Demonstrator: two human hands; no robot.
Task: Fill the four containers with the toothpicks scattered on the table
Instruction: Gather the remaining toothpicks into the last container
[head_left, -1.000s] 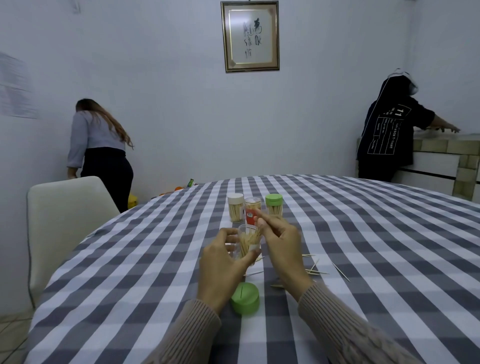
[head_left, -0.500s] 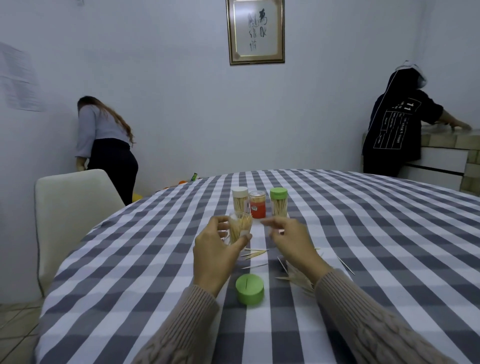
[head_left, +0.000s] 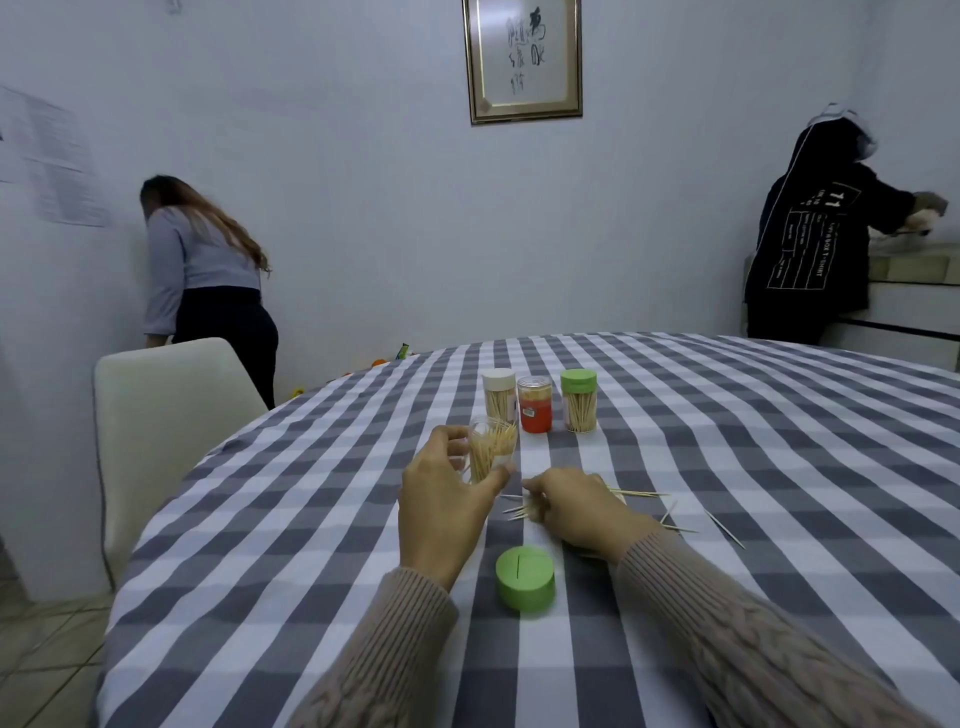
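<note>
A: Left hand (head_left: 441, 506) is wrapped round the open container (head_left: 490, 451), tilted toward the right hand (head_left: 576, 506), which is curled down onto the loose toothpicks (head_left: 636, 493) on the checked cloth.

B: I'd bunch a few parallel first, then feed them in points together.

A: Yeah. Can't tell whether those fingers actually hold any; the knuckles block it. Green lid (head_left: 524, 577) sits nearby.

Grey/white check tablecloth (head_left: 727, 467); green lid (head_left: 524, 577); red jar (head_left: 535, 413), poss. orange; beige sleeves (head_left: 753, 639).
</note>
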